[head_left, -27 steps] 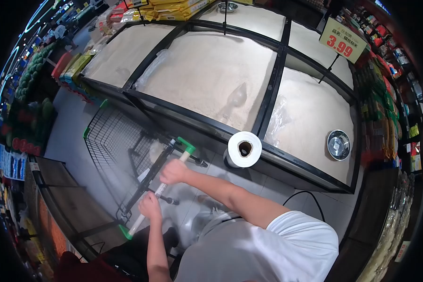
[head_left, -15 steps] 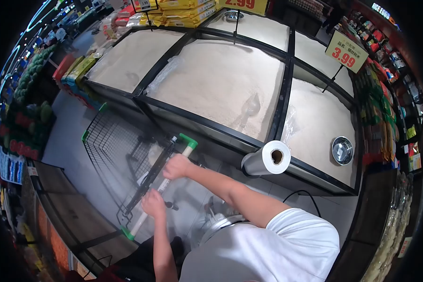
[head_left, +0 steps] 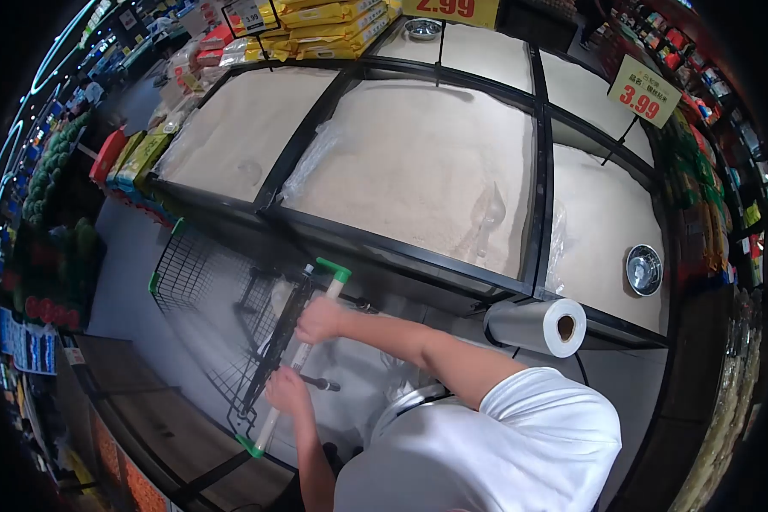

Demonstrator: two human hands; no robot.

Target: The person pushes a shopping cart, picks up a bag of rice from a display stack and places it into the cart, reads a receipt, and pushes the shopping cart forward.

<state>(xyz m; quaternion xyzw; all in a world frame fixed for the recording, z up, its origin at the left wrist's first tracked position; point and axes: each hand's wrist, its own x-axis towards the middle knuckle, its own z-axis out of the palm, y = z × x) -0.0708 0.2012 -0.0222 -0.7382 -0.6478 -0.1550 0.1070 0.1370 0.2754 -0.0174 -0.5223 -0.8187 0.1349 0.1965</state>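
My right hand (head_left: 320,320) is closed round the pale handle bar of a shopping cart, near its upper green end cap. Lower down the same handle (head_left: 267,427), my left hand (head_left: 288,391) is wrapped round the bar. Ahead of the hands is the black wire basket (head_left: 179,273) of the cart, with a small pale thing inside that I cannot make out. Beside the cart runs a black-framed bin of white grain (head_left: 418,162), where a clear scoop (head_left: 489,207) lies half sunk in the grain.
A roll of plastic bags (head_left: 538,327) sticks out at the bin's front edge. In the right bin rests a metal bowl (head_left: 643,270). Price signs (head_left: 643,91) stand over the bins. Yellow sacks (head_left: 328,26) are stacked behind. A low dark display case (head_left: 136,384) borders the aisle's left side.
The view has shifted, so the bins and bag roll sit further right and the roll lower. Both hands keep hold of the cart handle.
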